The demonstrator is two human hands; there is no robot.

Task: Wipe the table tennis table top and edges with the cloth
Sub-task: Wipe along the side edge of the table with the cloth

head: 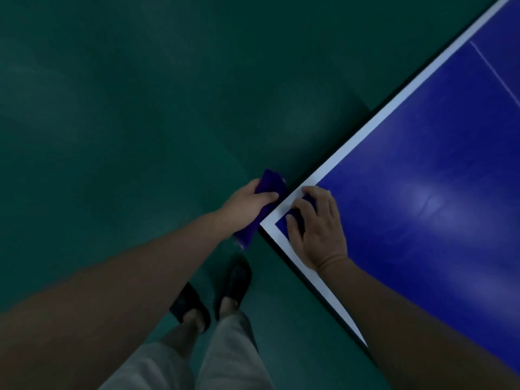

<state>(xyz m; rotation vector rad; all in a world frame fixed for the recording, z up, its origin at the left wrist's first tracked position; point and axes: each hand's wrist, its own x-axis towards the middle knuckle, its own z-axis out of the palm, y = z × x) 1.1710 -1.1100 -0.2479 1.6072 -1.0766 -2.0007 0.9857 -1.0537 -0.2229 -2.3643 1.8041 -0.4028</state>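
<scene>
Purple cloth pressed on the side edge at the blue table corner, left hand clenched round it; right hand flat, holding nothing, fingers spread on that corner. Person's dark sandals on green floor below the corner.

Glossy smooth table top, soft purple cloth, matt green floor.
</scene>
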